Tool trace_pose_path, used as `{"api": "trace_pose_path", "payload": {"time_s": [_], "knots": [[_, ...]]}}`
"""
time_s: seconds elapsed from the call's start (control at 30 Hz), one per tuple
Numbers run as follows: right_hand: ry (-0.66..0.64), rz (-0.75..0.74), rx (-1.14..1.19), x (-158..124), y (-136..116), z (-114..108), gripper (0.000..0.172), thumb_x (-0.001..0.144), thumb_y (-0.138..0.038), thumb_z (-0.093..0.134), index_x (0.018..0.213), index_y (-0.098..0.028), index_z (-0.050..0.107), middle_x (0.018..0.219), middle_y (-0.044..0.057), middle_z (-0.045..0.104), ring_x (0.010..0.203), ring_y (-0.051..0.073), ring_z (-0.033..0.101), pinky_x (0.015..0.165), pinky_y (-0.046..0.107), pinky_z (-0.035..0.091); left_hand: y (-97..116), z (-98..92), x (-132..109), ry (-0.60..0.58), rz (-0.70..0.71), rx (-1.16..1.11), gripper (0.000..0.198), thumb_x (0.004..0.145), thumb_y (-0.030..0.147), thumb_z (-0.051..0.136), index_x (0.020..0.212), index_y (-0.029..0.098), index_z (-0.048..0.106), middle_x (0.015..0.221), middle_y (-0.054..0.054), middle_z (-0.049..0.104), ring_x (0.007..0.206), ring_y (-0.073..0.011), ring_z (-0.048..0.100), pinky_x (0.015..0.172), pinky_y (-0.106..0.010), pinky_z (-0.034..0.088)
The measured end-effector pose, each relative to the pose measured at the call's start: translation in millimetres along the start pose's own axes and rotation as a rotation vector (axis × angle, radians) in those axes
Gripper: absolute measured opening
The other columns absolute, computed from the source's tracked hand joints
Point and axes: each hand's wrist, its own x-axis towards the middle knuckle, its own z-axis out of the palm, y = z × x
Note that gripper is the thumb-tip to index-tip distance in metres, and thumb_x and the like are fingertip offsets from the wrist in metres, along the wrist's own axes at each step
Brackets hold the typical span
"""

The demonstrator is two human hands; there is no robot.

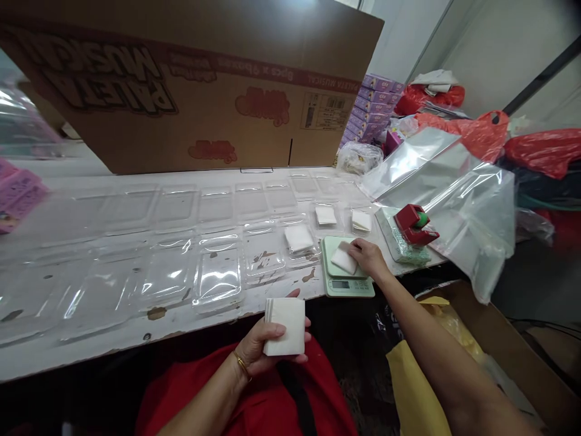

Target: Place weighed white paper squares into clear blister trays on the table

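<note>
Scuffed white table (136,330), cardboard backdrop (204,91)

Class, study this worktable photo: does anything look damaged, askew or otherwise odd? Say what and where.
The white table top is damaged: paint has chipped off in brown patches along its front edge and under the clear plastic trays. The white pad under the right hand lies askew on the scale.

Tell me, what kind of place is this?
Probably a small packing workshop. Rows of clear plastic trays cover the white table, the right hand lays white sheets on a small scale, and a cardboard carton stands behind.
</note>
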Motion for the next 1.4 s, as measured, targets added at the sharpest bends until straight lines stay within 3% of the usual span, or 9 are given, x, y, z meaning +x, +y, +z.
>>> {"api": "trace_pose_path", "payload": {"time_s": [0.13,0.23,0.33,0.57,1.03,1.13,1.23,1.3,1.4], "knots": [[0.143,-0.168,-0.301,-5,2,-1,0.025,0.072,-0.029,0.055,0.095,-0.02,0.059,0.095,0.007,0.06,0.09,0.024,0.052,0.077,0.037,0.039,-2,-1.6,0,-0.005,-0.008,-0.007,0.084,0.073,0.013,0.049,0.138,0.032,-0.001,0.111,-0.013,0.056,0.099,-0.0293,0.056,0.073,-0.048,0.047],[0.237,-0.192,-0.305,-6,9,-9,0.033,0.075,-0.033,0.055,0.105,-0.02,0.057,0.106,0.009,0.057,0.096,0.026,0.051,0.08,0.041,0.04,-3,-4.2,0,-0.006,-0.019,-0.001,0.084,0.073,0.013,0.049,0.138,0.03,-0.002,0.111,-0.014,0.055,0.1,-0.0297,0.056,0.073,-0.048,0.047],[0.309,-0.211,-0.239,-6,17,-21,0.029,0.077,-0.034,0.054,0.101,-0.019,0.059,0.105,0.01,0.058,0.096,0.025,0.052,0.084,0.041,0.039,-4,-5.2,2,-0.002,-0.026,0.002,0.084,0.074,0.013,0.048,0.138,0.029,-0.003,0.113,-0.015,0.054,0.1,-0.0298,0.055,0.074,-0.049,0.047],[0.303,-0.191,-0.141,-7,23,-29,0.021,0.078,-0.032,0.051,0.09,-0.018,0.062,0.094,0.008,0.063,0.085,0.021,0.056,0.079,0.037,0.043,-2,-0.7,3,0.005,-0.032,0.009,0.083,0.074,0.012,0.047,0.138,0.031,-0.002,0.112,-0.014,0.055,0.1,-0.0304,0.055,0.074,-0.049,0.047],[0.238,-0.182,-0.121,-7,0,-24,0.02,0.076,-0.031,0.052,0.088,-0.019,0.064,0.095,0.008,0.064,0.087,0.022,0.057,0.08,0.038,0.044,-1,1.1,4,0.014,-0.029,0.02,0.082,0.073,0.013,0.049,0.138,0.03,0.002,0.111,-0.014,0.056,0.1,-0.03,0.055,0.074,-0.049,0.047],[0.204,-0.188,-0.064,-21,-21,-23,0.02,0.077,-0.032,0.052,0.087,-0.019,0.063,0.091,0.007,0.064,0.082,0.02,0.058,0.077,0.036,0.045,-1,2.7,3,0.017,-0.02,0.03,0.082,0.072,0.012,0.05,0.138,0.029,0.005,0.112,-0.014,0.055,0.1,-0.0297,0.055,0.075,-0.05,0.046],[0.052,-0.278,0.086,-55,-64,-16,0.018,0.081,-0.03,0.05,0.09,-0.02,0.062,0.09,0.005,0.064,0.081,0.017,0.058,0.075,0.032,0.047,-2,8.4,4,0.014,0.003,0.055,0.078,0.071,0.012,0.052,0.138,0.029,0.013,0.11,-0.013,0.056,0.1,-0.0304,0.055,0.076,-0.052,0.045],[-0.081,-0.388,0.17,-82,-96,-8,0.018,0.083,-0.026,0.05,0.096,-0.021,0.061,0.095,0.005,0.062,0.09,0.017,0.057,0.079,0.032,0.047,-3,13.5,4,0.005,0.021,0.074,0.073,0.069,0.011,0.054,0.134,0.027,0.025,0.107,-0.012,0.057,0.098,-0.0301,0.056,0.076,-0.053,0.045],[-0.157,-0.514,0.188,-115,-133,5,0.021,0.082,-0.022,0.051,0.102,-0.023,0.059,0.101,0.006,0.059,0.098,0.018,0.053,0.085,0.035,0.045,-4,20.3,5,0.008,0.049,0.114,0.056,0.066,0.011,0.059,0.12,0.019,0.047,0.099,-0.011,0.059,0.092,-0.0285,0.057,0.076,-0.053,0.046]]}}
